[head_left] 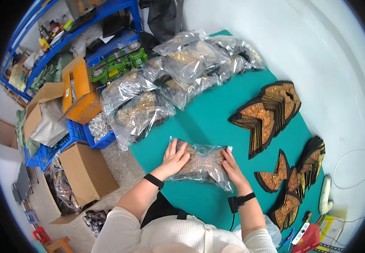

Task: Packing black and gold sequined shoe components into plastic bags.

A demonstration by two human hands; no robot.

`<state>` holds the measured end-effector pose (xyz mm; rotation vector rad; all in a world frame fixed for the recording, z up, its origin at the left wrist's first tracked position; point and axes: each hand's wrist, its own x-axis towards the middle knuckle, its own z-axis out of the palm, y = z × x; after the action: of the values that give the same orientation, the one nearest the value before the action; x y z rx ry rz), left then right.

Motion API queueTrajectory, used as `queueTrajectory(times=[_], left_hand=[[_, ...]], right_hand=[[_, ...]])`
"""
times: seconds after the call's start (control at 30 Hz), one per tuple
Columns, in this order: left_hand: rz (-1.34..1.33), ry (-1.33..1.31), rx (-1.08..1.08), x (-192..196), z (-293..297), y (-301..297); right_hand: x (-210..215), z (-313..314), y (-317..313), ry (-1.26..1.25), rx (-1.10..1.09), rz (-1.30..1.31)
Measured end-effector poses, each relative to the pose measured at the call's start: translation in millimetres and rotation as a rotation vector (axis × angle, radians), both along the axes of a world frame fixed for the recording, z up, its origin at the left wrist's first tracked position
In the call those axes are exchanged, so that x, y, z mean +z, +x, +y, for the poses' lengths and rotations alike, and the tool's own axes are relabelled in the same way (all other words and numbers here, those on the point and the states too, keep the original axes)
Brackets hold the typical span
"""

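A clear plastic bag (205,162) lies on the green table mat in front of me, with glittery copper-gold pieces showing inside it. My left hand (175,159) rests on the bag's left end, its fingers stretched out and slightly spread. At the right end, my right hand (232,168) touches the bag with fingers extended over its edge. Right of the bag lie loose zigzag-edged glitter pieces (271,177) with black borders. Behind them, a fanned stack of similar pieces (260,116) sits on the mat, and another stack (311,158) lies along the right side.
Filled clear bags (191,63) are heaped along the mat's far and left edges. Left of the table stand cardboard boxes (87,168), blue crates (100,135), a green machine (119,65) and blue shelving (79,31). Pens and a red pouch (307,240) lie at the lower right.
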<state>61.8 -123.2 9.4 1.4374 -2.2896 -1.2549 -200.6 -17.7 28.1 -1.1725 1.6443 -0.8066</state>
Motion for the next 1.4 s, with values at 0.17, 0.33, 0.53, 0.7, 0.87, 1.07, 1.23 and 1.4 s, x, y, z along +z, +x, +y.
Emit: queueTrajectory(times=[0.17, 0.33, 0.53, 0.7, 0.87, 1.07, 1.23, 1.4], left_hand=[[0.193, 0.316, 0.556, 8, -5, 7], [0.444, 0.817, 0.65, 34, -4, -1], [0.617, 0.977, 0.567, 21, -1, 7], [0.665, 0.806, 0.548, 48, 9, 22], [0.83, 0.714, 0.549, 105, -35, 64], [1.003, 0.619, 0.687, 99, -125, 142], [1.214, 0.578, 0.843, 84, -178, 177], [1.26, 0.519, 0.883, 69, -212, 170]], right_hand=[[10, 20, -7, 0.192, -0.621, -0.464], [0, 40, 16, 0.258, -0.615, -0.453], [-21, 42, 17, 0.299, -0.683, -0.667], [14, 40, 38, 0.174, -0.691, -0.729], [88, -32, 76, 0.012, -0.585, -0.678], [94, -170, 135, 0.014, -0.414, -0.62], [98, -255, 173, 0.076, -0.323, -0.456], [90, -306, 171, -0.003, -0.459, -0.439]])
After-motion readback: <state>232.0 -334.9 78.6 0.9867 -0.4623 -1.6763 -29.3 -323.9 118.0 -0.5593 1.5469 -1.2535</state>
